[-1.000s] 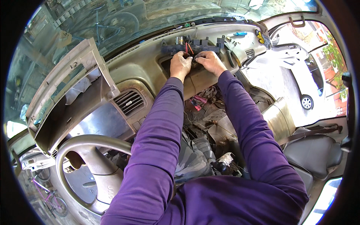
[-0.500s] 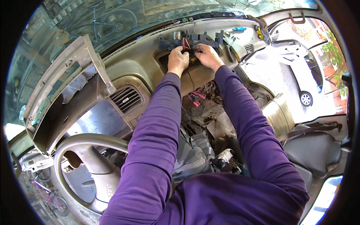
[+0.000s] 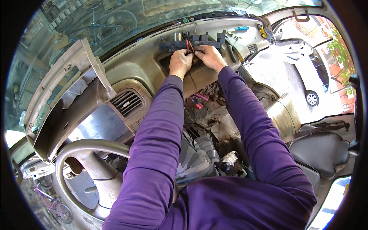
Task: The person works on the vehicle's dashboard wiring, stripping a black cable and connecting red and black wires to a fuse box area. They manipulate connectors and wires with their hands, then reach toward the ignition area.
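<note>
Now, L hand (image 3: 181, 63) & R hand (image 3: 210, 57): fingers curled nearly closed by red wires (image 3: 187, 46), hold hidden, can't tell; best w/ no yanking.

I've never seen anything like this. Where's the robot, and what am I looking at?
There's no robot here, just a person's bare left hand and right hand, with purple sleeves. The view is from a fisheye camera worn on the person's head, looking down, so straight edges bend near the rim.

We're inside a vehicle: the steering wheel is at lower left. On the dashboard ahead sit a black strip with box-shaped parts, a small blue object and a yellow item.

Both hands' fingertips meet beside the red and orange wires, just below the strip. Exactly what they grip is too small to tell.
</note>
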Motion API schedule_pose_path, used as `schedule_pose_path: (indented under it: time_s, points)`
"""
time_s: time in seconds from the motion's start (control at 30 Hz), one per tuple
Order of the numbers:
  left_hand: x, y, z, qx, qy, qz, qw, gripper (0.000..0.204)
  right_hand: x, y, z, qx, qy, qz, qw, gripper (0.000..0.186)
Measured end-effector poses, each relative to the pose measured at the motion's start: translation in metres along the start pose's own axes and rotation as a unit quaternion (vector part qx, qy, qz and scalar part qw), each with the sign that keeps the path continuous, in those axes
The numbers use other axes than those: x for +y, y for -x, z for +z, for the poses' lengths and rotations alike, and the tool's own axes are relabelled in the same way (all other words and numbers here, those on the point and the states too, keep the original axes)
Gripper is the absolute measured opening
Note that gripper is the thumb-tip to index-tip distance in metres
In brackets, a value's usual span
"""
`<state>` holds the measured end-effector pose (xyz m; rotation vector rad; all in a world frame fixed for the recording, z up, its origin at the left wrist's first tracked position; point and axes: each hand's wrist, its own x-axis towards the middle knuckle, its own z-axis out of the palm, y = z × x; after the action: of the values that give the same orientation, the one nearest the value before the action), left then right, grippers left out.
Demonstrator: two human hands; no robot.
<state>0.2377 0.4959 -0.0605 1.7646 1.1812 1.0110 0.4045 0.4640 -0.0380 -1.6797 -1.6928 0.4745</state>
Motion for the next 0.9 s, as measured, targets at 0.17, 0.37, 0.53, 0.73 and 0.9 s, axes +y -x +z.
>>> schedule_pose_path:
  time_s: [0.17, 0.37, 0.53, 0.73, 0.9]
  points:
    - [-0.006, 0.000, 0.002, 0.005, 0.009, 0.055, 0.998, 0.025, -0.003, 0.002, 0.001, 0.041, 0.038, -0.052, 0.997, 0.044]
    - [0.004, -0.002, 0.001, 0.028, -0.041, 0.041, 0.998, 0.026, -0.005, -0.001, -0.008, -0.009, 0.048, -0.036, 0.998, 0.034]
    - [0.001, -0.001, -0.002, 0.027, -0.026, -0.011, 0.999, 0.028, -0.013, -0.001, -0.010, -0.050, -0.033, 0.027, 0.998, 0.040]
    - [-0.005, -0.001, 0.006, 0.014, 0.036, -0.023, 0.999, 0.029, -0.005, -0.003, 0.001, 0.009, 0.032, 0.074, 0.997, 0.049]
    - [0.003, -0.002, 0.002, 0.021, -0.026, -0.028, 0.999, 0.031, 0.002, 0.002, -0.008, -0.014, -0.044, 0.018, 0.999, 0.038]
